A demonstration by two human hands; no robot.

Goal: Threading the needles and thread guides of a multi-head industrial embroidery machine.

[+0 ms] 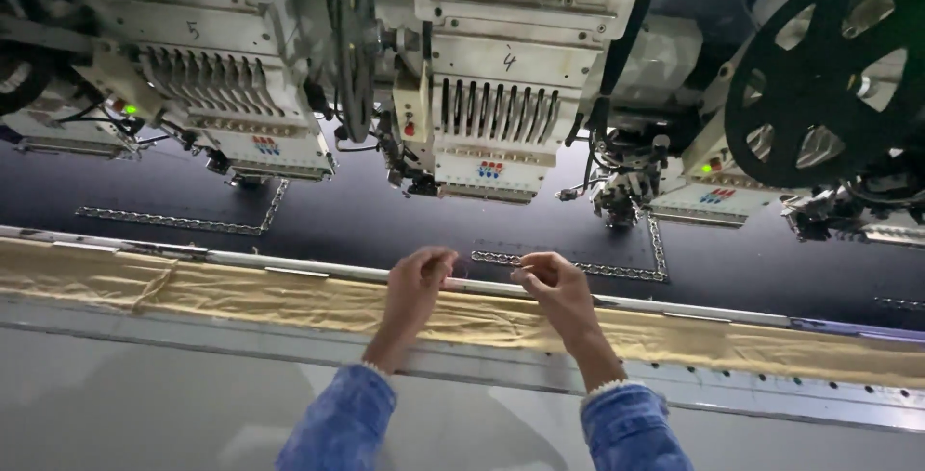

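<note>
Both hands are being held up over the tan cloth strip (289,302) at the frame rail (732,315); left hand (416,288) and right hand (554,283) are each being pinched narrow, fingertips closed on a fine thread (482,274) that is barely being made out between them. Dark fabric (385,225) is being stretched beneath the embroidery head (501,95), silver chain stitching (617,269) just beyond the right hand; black reel (829,76) far right

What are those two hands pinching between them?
A thin thread, it seems, pinched at each end by the left hand and right hand; too fine to be sure.
</note>
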